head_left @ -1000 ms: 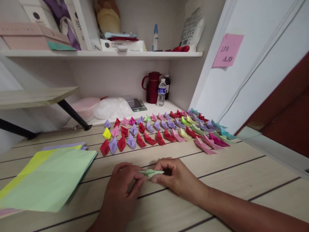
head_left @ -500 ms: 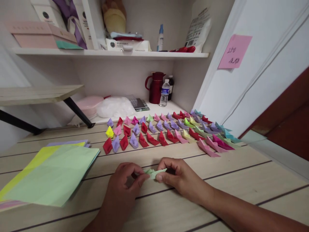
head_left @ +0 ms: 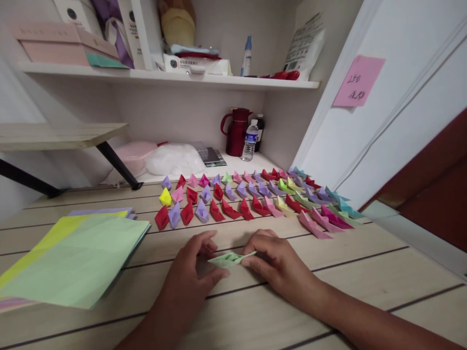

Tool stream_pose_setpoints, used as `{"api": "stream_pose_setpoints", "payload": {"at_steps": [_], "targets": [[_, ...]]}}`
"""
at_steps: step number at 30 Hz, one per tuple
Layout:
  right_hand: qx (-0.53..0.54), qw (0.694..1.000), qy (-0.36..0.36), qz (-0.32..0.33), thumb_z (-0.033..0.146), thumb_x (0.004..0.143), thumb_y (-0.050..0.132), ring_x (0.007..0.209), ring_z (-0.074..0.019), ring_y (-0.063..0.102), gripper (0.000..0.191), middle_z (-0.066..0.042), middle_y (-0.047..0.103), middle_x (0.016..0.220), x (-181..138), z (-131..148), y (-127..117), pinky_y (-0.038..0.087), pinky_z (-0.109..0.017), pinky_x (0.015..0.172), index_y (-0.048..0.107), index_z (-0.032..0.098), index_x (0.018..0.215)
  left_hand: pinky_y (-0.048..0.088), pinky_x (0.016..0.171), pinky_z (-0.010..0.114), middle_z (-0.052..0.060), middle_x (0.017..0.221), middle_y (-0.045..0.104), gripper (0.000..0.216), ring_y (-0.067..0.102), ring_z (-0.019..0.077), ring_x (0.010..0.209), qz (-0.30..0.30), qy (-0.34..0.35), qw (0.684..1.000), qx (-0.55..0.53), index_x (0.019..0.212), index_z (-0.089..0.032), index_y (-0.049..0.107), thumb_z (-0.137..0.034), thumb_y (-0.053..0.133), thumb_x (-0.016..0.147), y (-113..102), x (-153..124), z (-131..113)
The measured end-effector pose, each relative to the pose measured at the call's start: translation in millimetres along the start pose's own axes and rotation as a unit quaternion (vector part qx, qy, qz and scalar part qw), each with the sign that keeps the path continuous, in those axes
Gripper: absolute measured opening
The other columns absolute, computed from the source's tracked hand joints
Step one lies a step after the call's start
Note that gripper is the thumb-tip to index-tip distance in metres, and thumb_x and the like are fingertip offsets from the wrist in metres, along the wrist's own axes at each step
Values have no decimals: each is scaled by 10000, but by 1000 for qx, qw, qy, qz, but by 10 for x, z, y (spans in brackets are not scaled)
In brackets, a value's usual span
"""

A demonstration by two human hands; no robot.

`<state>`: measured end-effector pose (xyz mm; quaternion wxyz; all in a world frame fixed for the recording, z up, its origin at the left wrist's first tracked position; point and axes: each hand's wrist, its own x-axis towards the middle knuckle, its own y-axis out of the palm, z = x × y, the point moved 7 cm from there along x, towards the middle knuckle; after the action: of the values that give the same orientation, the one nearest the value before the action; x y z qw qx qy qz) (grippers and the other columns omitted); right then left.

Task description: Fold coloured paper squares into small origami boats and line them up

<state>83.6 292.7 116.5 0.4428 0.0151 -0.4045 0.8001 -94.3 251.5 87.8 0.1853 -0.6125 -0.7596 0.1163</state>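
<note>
A pale green paper boat [head_left: 230, 259] is pinched at its right tip by the thumb and fingers of my right hand [head_left: 275, 257]. Around its left end, my left hand [head_left: 193, 267] has thumb and fingers apart, and no grip shows there. Beyond both hands, rows of folded paper boats [head_left: 230, 210] in red, purple, pink, yellow, green and blue stand on the wooden table [head_left: 255, 316]. To the left of my left hand lies a stack of paper sheets [head_left: 80, 257], light green on top with yellow and purple edges showing.
Behind the boats, a plastic water bottle [head_left: 250, 141] and a dark red jug [head_left: 236, 131] stand in a white cabinet. A small raised wooden shelf [head_left: 62, 135] on black legs [head_left: 118, 164] stands at the back left. A pink note [head_left: 358, 81] sticks to the right panel.
My left thumb and fingers have spread and let go of the green boat's left end. My right hand still pinches its right tip.
</note>
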Motion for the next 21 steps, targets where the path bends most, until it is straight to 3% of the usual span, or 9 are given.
{"api": "stream_pose_setpoints", "payload": {"at_steps": [4,9,13,16,19,21], "targets": [[-76,992,-98,-3,245,951,559,789,-169,538,139,-10,611,760,-30,126,10,371,-341,817,621,203,834,496,781,334,-2,863,702,189,642,189,833,51,5,995,89,897,-260,708,-208,675,718,77,-34,-25],[-82,991,-107,-3,250,959,541,773,-173,531,152,-12,596,745,-42,146,53,379,-345,794,603,203,829,463,665,273,-40,765,684,106,620,155,724,79,109,969,206,843,-265,695,-200,702,759,165,-91,-157],[-74,992,-106,-9,229,955,544,779,-176,555,134,-7,608,744,-46,161,52,402,-345,797,592,217,830,462,640,253,-39,744,684,76,631,139,689,45,211,938,270,806,-238,672,-199,727,772,185,-153,-270],[-75,990,-118,-24,204,941,568,893,-196,597,44,-31,665,884,-61,188,43,428,-357,853,598,232,956,462,607,249,-39,721,671,81,637,136,658,15,262,918,298,784,-223,649,-182,719,784,183,-190,-326],[-75,988,-131,-36,165,915,594,1099,-223,568,193,-77,638,1128,-85,213,39,441,-373,935,562,237,1090,460,576,251,-40,706,665,109,639,140,636,4,290,906,307,783,-221,641,-176,739,769,189,-212,-361],[-73,987,-136,-39,157,904,600,1163,-231,538,192,-93,599,1190,-101,225,41,452,-375,953,552,236,1072,464,573,256,-36,708,670,102,643,144,634,4,299,902,311,787,-221,640,-201,739,778,192,-224,-375]]}}
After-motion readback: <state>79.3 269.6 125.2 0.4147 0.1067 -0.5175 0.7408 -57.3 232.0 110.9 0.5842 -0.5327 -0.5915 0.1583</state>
